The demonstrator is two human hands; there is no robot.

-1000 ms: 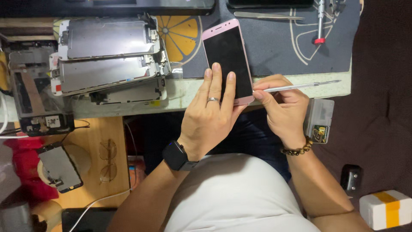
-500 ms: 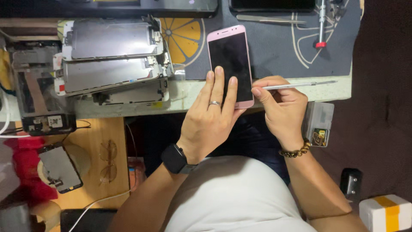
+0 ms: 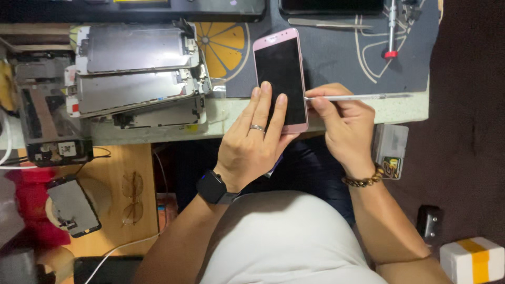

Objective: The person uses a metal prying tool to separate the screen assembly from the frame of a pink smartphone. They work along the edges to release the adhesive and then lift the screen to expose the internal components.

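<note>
Pink phone (image 3: 280,68) lies face up at the bench edge on the dark mat (image 3: 336,58), long axis running away from me. My left hand (image 3: 256,139) rests flat on its lower screen, fingers slightly spread. My right hand (image 3: 344,126) pinches a thin metal tool (image 3: 363,97) lying crosswise, tip touching the phone's right edge.

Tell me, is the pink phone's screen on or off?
Off. The pink phone lies face up, its screen plain black, under the left hand; the right hand holds a thin tool at its edge.
</note>
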